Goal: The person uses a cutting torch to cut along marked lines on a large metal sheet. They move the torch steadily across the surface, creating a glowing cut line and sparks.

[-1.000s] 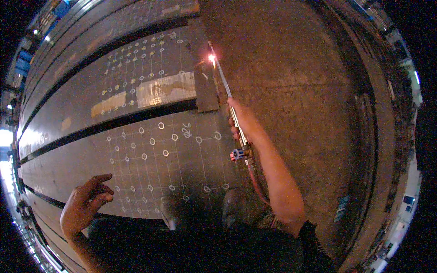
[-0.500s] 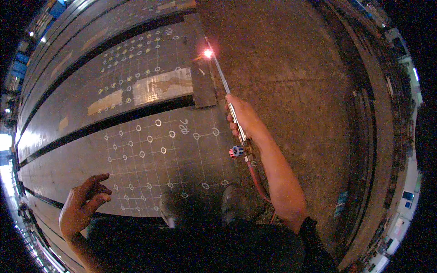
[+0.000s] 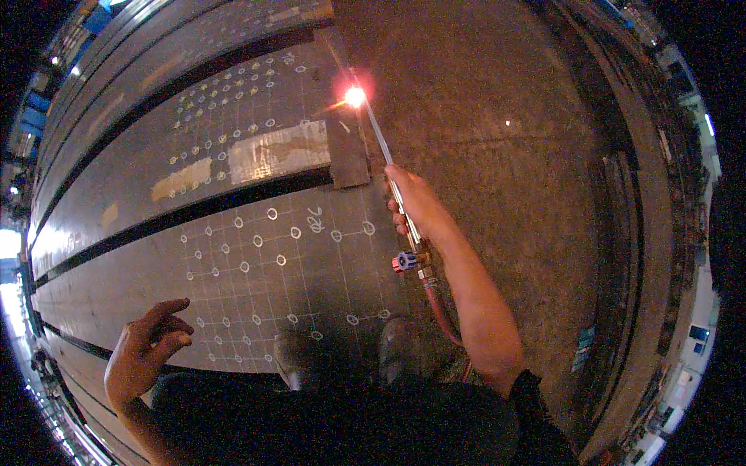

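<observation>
My right hand (image 3: 414,198) is wrapped round the long metal shaft of a cutting torch (image 3: 378,132), whose far end points away from me. A bright pinkish-white glow (image 3: 355,97) burns near its tip, over a narrow flat steel strip (image 3: 349,159) that lies across the plate ends. Red and blue valve knobs (image 3: 405,262) sit behind the hand, and a red hose (image 3: 443,314) runs back under my forearm. Off to the left, my left hand (image 3: 148,349) hangs in the air, fingers loosely bent and apart, holding nothing.
Long steel plates (image 3: 140,256) with dark gaps between them stretch left, chalked with circles and grid lines. My boots (image 3: 299,357) stand on the nearest plate. Brown floor (image 3: 497,194) spreads to the right, with dark steel lengths (image 3: 622,233) beyond it.
The glow at the torch tip has become larger and brighter, with an orange streak to its left. A small bright spot now shows over the floor. Both hands stay nearly where they were.
</observation>
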`<state>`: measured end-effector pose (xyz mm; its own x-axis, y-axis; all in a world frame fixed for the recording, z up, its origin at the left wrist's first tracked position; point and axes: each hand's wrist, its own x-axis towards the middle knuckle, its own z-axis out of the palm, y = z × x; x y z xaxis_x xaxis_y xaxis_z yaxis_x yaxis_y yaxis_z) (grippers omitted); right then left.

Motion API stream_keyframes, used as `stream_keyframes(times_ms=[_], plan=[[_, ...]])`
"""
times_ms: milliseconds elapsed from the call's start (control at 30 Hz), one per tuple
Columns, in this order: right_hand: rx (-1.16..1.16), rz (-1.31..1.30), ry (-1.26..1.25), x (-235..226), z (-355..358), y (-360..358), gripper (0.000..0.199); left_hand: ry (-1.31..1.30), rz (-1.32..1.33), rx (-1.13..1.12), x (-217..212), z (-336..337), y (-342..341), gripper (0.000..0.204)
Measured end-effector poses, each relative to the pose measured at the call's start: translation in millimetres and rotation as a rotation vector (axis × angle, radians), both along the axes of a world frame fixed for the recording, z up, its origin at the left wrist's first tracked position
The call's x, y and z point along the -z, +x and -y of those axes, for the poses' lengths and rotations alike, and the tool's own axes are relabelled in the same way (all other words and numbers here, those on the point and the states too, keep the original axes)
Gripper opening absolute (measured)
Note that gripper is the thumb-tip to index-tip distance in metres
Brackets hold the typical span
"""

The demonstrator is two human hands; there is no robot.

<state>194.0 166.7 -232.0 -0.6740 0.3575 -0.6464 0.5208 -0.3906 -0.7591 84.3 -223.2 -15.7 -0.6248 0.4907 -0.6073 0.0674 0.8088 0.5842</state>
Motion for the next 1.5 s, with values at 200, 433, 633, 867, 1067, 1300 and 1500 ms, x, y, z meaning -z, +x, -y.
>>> stream_keyframes(times_ms=[200,433,633,867,1067,1300,1500], plan=[[0.015,-0.010,0.010,4,-4,4,0.042,-0.045,-0.023,0.009,-2,-13,6,0.046],[0.038,0.010,0.017,-1,-8,8,0.043,0.176,0.128,0.263,21,-103,102,0.052],[0.032,0.048,-0.050,7,-1,-1,0.048,0.344,0.613,-0.197,155,-167,186,0.062],[0.031,0.029,-0.022,-4,2,-1,0.048,0.612,0.836,-0.470,172,-204,191,0.056],[0.013,-0.007,0.023,-1,2,-1,0.050,0.601,0.729,-0.408,194,-210,197,0.046],[0.003,-0.023,0.039,4,3,1,0.049,0.589,0.626,-0.348,191,-210,196,0.047],[-0.004,-0.014,0.046,-1,2,1,0.049,0.578,0.627,-0.330,190,-210,194,0.046]])
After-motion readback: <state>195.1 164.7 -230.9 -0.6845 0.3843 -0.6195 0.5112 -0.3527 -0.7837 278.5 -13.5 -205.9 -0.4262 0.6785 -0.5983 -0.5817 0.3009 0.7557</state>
